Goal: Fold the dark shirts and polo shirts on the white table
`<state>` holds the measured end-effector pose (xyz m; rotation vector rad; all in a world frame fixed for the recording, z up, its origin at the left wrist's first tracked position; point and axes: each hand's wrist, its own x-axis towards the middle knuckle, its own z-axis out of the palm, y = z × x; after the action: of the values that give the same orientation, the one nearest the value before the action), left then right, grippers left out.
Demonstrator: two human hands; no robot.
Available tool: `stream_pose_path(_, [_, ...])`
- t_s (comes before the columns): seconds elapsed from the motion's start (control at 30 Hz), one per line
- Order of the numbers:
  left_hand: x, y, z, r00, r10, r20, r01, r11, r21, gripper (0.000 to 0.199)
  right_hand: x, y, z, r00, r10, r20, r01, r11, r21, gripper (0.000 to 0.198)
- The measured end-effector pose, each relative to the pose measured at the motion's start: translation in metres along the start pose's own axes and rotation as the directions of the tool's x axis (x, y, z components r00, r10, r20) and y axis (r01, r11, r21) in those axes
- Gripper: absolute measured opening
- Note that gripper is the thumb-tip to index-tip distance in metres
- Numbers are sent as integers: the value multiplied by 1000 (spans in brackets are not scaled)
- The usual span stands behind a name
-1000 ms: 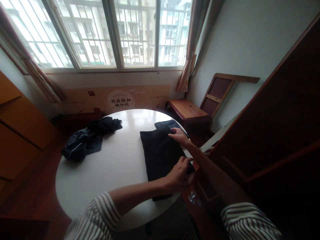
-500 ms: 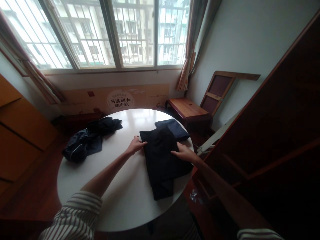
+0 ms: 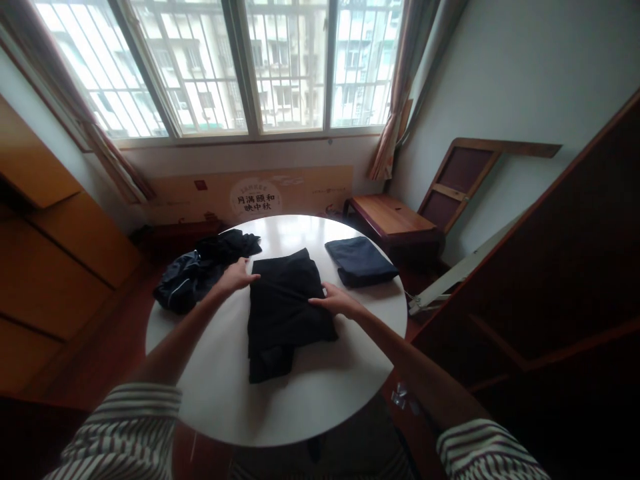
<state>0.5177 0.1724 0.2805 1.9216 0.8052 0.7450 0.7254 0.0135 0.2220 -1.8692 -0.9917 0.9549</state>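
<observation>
A black garment (image 3: 287,300), partly folded, lies in the middle of the round white table (image 3: 225,413); its exact kind cannot be made out. My left hand (image 3: 240,275) pinches its far left corner, thumb on top. On the right edge, my right hand (image 3: 337,300) grips the cloth between thumb and fingers. A narrower flap of the black cloth sticks out at the near end. To the right lies a folded dark navy garment (image 3: 361,260), apart from the black one.
A crumpled heap of dark clothes (image 3: 183,280) sits at the table's left edge. Behind the table on the right stands a low wooden table (image 3: 393,215). Orange-brown cabinets (image 3: 55,287) line the left, and a dark wooden panel (image 3: 525,320) rises close on the right.
Both hands have moved the black garment left across the table, away from the folded navy garment it was overlapping. The view has shifted slightly.
</observation>
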Motion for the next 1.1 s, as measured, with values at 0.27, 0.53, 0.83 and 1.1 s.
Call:
stream_pose_path(0.27, [-82, 8, 52, 779, 272, 566, -592, 616, 520, 54, 60, -28, -33, 943, -159, -294, 40, 927, -373, 41])
stream_pose_path(0.53, [-85, 12, 91, 587, 280, 760, -791, 397, 465, 52, 127, -50, -29, 933, -220, -283, 69, 884, -461, 25])
stream_pose_path(0.83, [-91, 0, 97, 648, 347, 678, -730, 535, 425, 44, 101, -46, -8, 869, -435, -236, 225, 772, -594, 42])
stream_pose_path(1.1, [-114, 4, 99, 644, 265, 718, -650, 685, 330, 68, 116, -33, 34, 907, -397, 139, 382, 641, -666, 52])
